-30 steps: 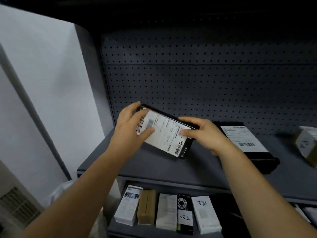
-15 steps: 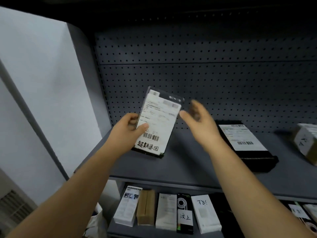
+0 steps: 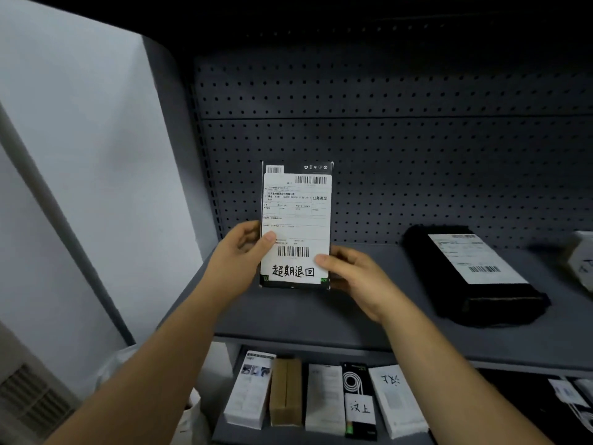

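Note:
A flat black package (image 3: 296, 187) with a white shipping label, barcodes and handwritten characters stands upright in front of the pegboard, above the grey shelf (image 3: 288, 319). My left hand (image 3: 239, 255) grips its left edge, thumb across the label. My right hand (image 3: 356, 277) holds its lower right corner, thumb on the label. The label faces me.
A black wrapped parcel (image 3: 475, 277) with a white label lies on the same shelf to the right. A white box (image 3: 582, 261) sits at the far right edge. Several small boxes (image 3: 321, 399) line the lower shelf. A white wall stands to the left.
The package has turned from tilted to upright with its label facing me. My right hand, off the package half a second ago, now holds its lower right corner.

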{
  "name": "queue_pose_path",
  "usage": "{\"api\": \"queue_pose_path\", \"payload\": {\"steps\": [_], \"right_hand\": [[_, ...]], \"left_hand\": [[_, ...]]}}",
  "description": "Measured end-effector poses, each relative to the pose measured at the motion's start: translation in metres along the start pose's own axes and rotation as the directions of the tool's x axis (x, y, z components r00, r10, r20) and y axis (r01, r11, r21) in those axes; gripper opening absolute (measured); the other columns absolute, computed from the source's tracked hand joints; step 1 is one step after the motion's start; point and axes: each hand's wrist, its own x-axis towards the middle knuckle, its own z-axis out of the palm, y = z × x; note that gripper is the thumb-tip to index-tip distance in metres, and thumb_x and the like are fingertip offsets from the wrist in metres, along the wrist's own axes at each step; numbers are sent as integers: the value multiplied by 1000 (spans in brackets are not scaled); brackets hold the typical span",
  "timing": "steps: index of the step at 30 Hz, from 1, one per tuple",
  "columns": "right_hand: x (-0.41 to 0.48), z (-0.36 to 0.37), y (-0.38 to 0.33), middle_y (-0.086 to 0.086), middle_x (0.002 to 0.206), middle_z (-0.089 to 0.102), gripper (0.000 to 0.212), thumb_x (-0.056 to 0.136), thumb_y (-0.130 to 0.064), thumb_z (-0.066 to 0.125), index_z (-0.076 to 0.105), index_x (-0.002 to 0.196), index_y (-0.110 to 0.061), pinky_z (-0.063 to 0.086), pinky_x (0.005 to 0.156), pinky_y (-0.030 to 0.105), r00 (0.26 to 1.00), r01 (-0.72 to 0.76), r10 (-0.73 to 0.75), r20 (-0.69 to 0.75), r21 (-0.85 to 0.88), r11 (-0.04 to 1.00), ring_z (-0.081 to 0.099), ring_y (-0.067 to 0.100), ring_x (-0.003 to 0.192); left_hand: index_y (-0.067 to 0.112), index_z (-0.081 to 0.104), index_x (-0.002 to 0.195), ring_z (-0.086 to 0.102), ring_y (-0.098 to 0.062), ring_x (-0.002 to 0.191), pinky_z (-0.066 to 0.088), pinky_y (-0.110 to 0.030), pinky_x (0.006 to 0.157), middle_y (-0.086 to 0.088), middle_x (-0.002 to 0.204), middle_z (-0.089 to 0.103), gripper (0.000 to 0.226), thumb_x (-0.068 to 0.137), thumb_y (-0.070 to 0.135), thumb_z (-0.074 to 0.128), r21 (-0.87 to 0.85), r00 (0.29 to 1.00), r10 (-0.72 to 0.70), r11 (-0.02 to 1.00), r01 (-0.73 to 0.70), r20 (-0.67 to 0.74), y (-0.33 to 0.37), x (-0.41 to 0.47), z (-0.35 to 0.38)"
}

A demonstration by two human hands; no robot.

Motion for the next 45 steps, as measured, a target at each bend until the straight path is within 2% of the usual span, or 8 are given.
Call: {"api": "queue_pose_path", "payload": {"steps": [8,13,16,25,31,35,40,45], "right_hand": [[-2,29,-12,14,108,74,28,91,-16,65,66,112,2,44,102,50,973,65,-49,-224,68,996,66,26,98],[-18,50,-6,10,111,74,39,78,-30,70,71,111,-9,45,106,52,947,81,-64,-315,43,996,66,32,111],[-43,51,-5,8,108,75,27,78,-28,70,75,100,-13,47,102,47,899,114,-84,-430,44,992,68,27,105],[-216,-7,-18,1,111,74,20,95,-24,61,68,112,-15,50,98,41,568,130,-84,-819,-12,991,68,22,108],[-362,-43,-25,4,111,74,29,87,-29,67,68,111,-14,50,98,41,297,115,-120,-947,-90,989,69,24,106],[-449,-71,-27,5,108,75,33,79,-30,66,69,107,-13,51,93,39,150,151,-141,-979,-118,981,69,22,100],[-533,-109,-24,6,111,74,20,93,-19,61,69,110,-11,52,88,34,55,136,-147,-988,-139,981,67,24,106],[-576,-156,-27,10,115,72,44,81,-31,65,67,117,-7,53,94,38,20,135,-128,-992,-125,983,66,27,111]], "left_hand": [[37,57,122,55,-2,113,42,-21,98,20,125,58,34,88,35,66,275,968,193,933,-231,160,-16,8,-59],[32,59,123,47,9,115,29,-3,98,35,122,47,36,88,32,67,326,883,351,833,-447,312,-16,17,-74],[27,59,126,46,8,116,31,-7,100,34,122,47,39,88,33,66,276,823,383,810,-517,419,-15,16,-64],[31,58,126,45,10,118,34,-12,100,25,126,50,38,89,34,64,-91,553,492,797,-597,672,11,-45,69],[22,62,118,46,18,108,33,0,89,24,118,54,30,89,27,66,-355,308,588,747,-562,748,49,-141,188],[23,61,121,46,16,111,32,0,90,17,121,57,32,90,26,67,-428,211,607,727,-538,766,76,-203,262],[28,60,121,45,20,109,29,5,84,23,119,53,32,90,26,66,-491,121,624,706,-511,772,100,-266,339],[25,61,123,53,-3,113,41,-23,97,14,124,56,35,89,30,66,-495,96,612,712,-498,785,113,-295,407]]}}
